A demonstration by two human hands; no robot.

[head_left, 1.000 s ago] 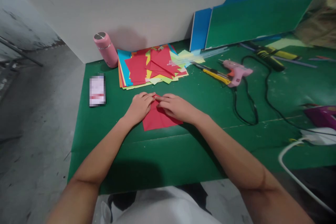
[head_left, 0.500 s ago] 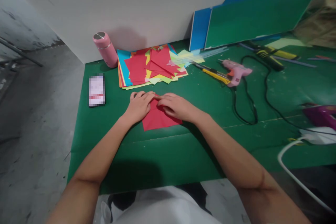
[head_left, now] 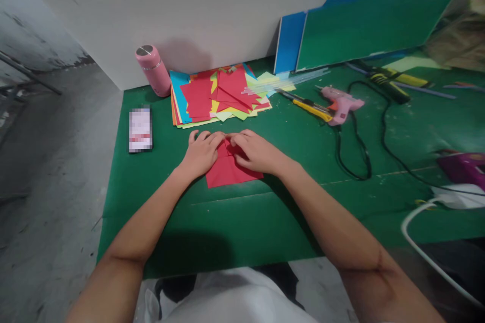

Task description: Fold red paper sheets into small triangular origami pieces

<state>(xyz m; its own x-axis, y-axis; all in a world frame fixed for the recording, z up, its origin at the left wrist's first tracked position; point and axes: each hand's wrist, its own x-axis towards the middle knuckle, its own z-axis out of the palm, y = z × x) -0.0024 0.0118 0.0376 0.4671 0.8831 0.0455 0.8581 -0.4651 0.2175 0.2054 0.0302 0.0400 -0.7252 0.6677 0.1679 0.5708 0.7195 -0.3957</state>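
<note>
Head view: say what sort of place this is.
Probably a craft workspace, perhaps a corner of a small workshop. Three things suggest it: the pile of coloured paper, the pink glue gun and the red sheet, all on a green table.

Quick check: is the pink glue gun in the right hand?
No, the right hand is on the red paper, while the glue gun lies apart on the green table.

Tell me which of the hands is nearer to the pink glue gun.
Right. The right hand is on the red paper, with the pink glue gun beyond it to the right; the left hand is on the paper's left side, farther away.
</note>
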